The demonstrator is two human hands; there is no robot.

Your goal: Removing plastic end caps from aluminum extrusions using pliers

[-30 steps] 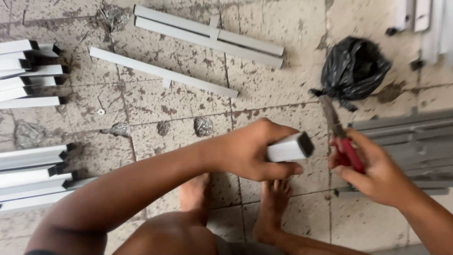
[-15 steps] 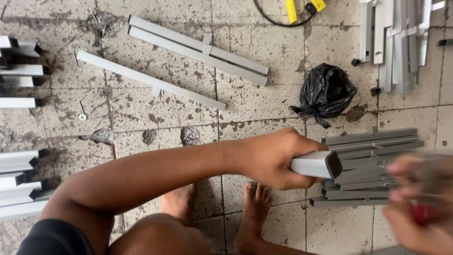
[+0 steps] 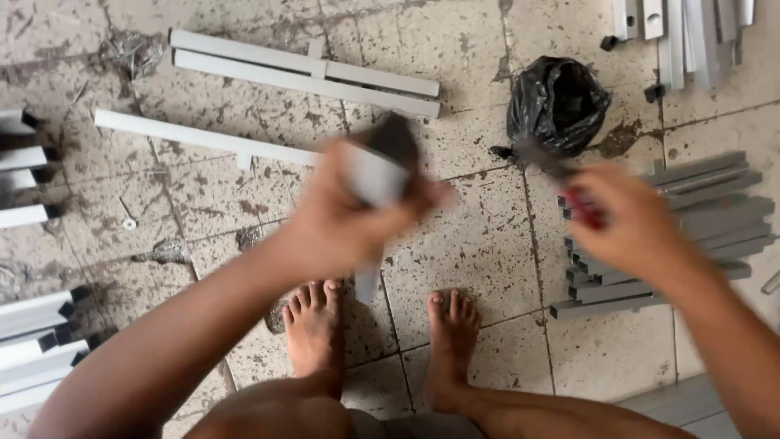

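Note:
My left hand grips a short grey metal tube section with a black end cap, held upright and blurred by motion above my feet. My right hand is closed on a red-handled tool, its metal tip pointing up-left toward the black bag. The two hands are apart, with the tube left of the tool. My bare feet stand on the tiled floor below the hands.
A black plastic bag lies on the floor at upper right. A stack of grey metal sections sits at right. Long white profiles lie at the top; more short sections lie along the left edge.
My left hand has swung the tube from lying sideways at the right to upright nearer the middle. The right hand with the red tool rose into view. The camera view shifted.

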